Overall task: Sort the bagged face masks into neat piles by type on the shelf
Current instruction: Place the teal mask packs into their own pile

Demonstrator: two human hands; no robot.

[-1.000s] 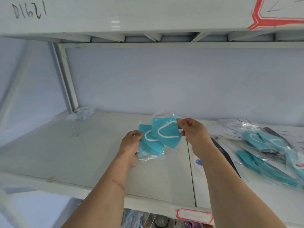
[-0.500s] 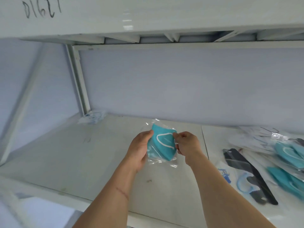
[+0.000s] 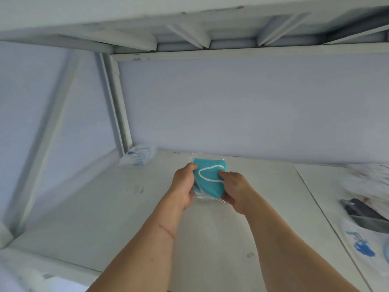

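**Both hands on the teal masks**

I see my left hand and right hand gripping the same bagged teal masks from either side, fingers curled round the edges, just above the shelf near its back wall. Another bagged mask lies in the far left corner. A dark bagged mask rests well to the right.
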